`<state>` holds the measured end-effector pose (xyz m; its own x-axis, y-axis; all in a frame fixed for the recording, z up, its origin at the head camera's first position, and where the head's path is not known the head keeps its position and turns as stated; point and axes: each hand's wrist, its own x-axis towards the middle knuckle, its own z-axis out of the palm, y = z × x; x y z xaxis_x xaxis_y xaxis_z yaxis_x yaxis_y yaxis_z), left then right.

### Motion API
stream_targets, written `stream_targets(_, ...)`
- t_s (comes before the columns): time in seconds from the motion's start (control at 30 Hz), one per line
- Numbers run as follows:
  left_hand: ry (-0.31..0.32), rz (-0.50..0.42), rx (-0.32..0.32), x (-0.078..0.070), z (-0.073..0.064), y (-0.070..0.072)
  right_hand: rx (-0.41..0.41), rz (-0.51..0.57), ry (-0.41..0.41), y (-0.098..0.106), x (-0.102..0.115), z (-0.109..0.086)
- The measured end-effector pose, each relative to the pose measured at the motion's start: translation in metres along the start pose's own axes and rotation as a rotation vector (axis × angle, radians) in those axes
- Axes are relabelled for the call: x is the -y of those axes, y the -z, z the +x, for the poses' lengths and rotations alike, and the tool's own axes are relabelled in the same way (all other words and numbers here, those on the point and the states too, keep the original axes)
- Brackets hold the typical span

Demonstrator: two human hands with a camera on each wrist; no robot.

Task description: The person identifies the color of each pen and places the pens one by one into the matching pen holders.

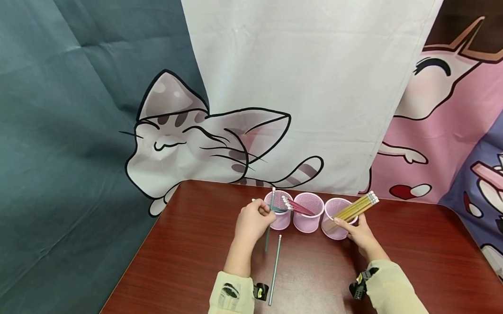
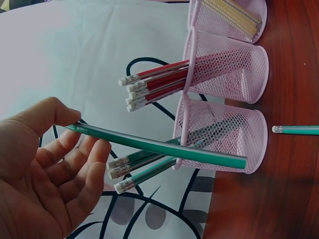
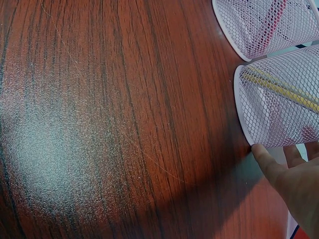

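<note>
Between thumb and fingertips my left hand (image 1: 253, 219) pinches a green pencil (image 2: 164, 147) near its upper end. The pencil slants in front of the left pink mesh cup (image 1: 281, 221), its lower end outside the mesh. Several green pencils (image 2: 137, 172) lean in that cup, erasers up. My right hand (image 1: 363, 236) holds the right mesh cup (image 1: 336, 231) by its side, one finger down at the base rim. Yellow pencils (image 1: 355, 207) lean rightward out of this cup. On the table in front lies another green pencil (image 1: 275, 272).
A middle mesh cup (image 1: 307, 223) with red pencils (image 2: 159, 79) stands between the other two. All three line up near the back edge of the brown wooden table (image 1: 178, 257). Behind hangs a printed cloth (image 1: 306, 84) with cartoon figures.
</note>
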<state>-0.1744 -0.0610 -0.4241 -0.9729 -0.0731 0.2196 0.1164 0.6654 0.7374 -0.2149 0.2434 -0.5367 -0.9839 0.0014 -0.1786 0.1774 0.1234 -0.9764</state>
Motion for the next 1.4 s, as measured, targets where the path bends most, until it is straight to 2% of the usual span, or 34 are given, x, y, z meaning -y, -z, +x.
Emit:
stream_targets(0.3,-0.020,-0.112,-0.154,-0.006,0.000,0.003,0.003,0.003,-0.009,0.001,-0.002,0.001)
stream_targets(0.57,-0.063,-0.249,-0.236,-0.006,0.002,0.003,0.000,-0.013,-0.008,0.000,-0.002,0.002)
stream_targets(0.8,-0.111,-0.273,-0.330,-0.005,0.003,0.002,0.000,-0.019,-0.006,0.000,-0.001,0.001)
stream_targets(1.17,-0.113,-0.275,-0.351,0.002,0.004,-0.006,0.015,0.021,-0.030,0.001,-0.003,0.003)
stream_targets(1.4,-0.115,-0.294,-0.367,0.006,0.006,-0.010,0.004,-0.002,-0.004,0.000,-0.001,0.001)
